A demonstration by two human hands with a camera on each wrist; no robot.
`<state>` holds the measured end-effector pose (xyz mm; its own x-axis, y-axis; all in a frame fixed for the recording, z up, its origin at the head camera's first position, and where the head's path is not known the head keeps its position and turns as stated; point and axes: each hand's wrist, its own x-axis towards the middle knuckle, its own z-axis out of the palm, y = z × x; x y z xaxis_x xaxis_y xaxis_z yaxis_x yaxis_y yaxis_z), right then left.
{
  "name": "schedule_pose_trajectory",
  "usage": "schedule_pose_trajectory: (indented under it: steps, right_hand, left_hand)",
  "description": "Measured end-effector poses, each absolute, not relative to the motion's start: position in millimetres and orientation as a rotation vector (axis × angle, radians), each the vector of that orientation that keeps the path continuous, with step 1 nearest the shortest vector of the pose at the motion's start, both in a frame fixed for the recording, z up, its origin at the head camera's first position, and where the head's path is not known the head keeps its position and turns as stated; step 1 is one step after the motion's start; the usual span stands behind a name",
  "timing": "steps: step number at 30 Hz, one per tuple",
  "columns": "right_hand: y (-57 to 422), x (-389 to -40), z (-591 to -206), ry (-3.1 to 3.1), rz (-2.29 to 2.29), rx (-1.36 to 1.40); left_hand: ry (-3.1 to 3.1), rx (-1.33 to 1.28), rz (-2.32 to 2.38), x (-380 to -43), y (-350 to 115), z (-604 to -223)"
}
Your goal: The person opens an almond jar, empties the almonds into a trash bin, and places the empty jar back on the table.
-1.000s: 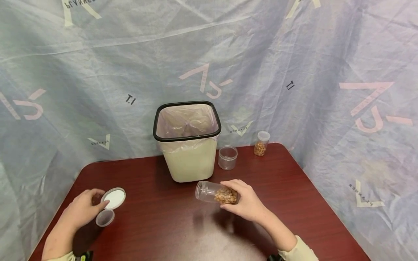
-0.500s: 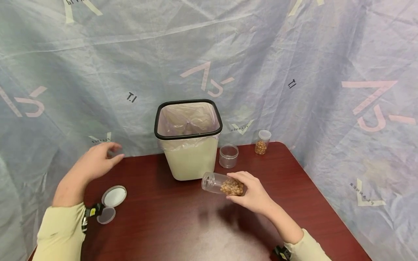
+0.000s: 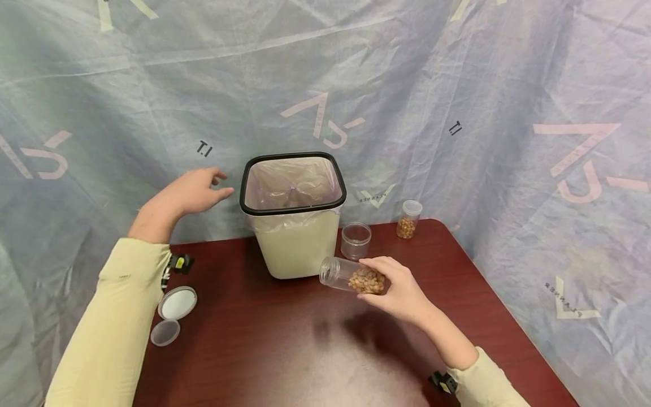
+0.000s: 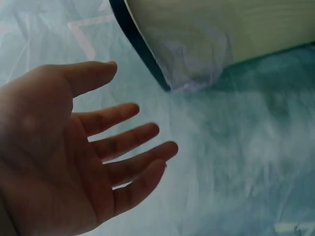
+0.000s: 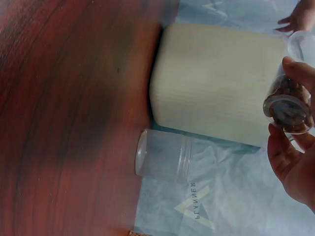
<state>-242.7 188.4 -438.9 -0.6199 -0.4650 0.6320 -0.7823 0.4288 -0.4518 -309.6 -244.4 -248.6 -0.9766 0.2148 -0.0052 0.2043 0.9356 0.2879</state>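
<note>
My right hand (image 3: 396, 285) grips a clear plastic jar (image 3: 342, 273) near its base and holds it tilted on its side above the table. Small brown nuts or beans (image 3: 367, 281) lie toward the jar's bottom end; its uncapped mouth points left, in front of the bin. In the right wrist view the fingers curl round the jar (image 5: 289, 105). My left hand (image 3: 190, 192) hovers just left of the bin's rim, and nothing is in it. The left wrist view shows that hand (image 4: 93, 147) with its fingers spread and relaxed beside the lined trash bin (image 4: 266, 29).
A cream trash bin (image 3: 296, 249) with a black rim and plastic liner stands at the table's back. Right of it are an uncapped clear jar (image 3: 355, 242) and a capped jar (image 3: 409, 219) of brown pieces. Two round lids (image 3: 177, 303) lie at the left.
My left hand has left the lids and risen up and to the right, to beside the bin. My right hand has moved the jar slightly up and right.
</note>
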Motion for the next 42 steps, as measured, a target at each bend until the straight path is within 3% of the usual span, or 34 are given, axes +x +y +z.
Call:
schedule_pose_trajectory:
  steps: [14,29,42]
  right_hand:
    - [198,-244,-428,-2.306,1.032,1.035]
    - [201,-246,-423,-2.254,1.068,1.011]
    - [194,-260,-386,-2.16,1.07,0.98]
  left_hand:
    - [2.952,0.301,0.637,-357,-212,-261]
    - [2.897,0.028,0.829,-362,-196,-271]
    - [2.98,-0.101,0.967,-366,-192,-290]
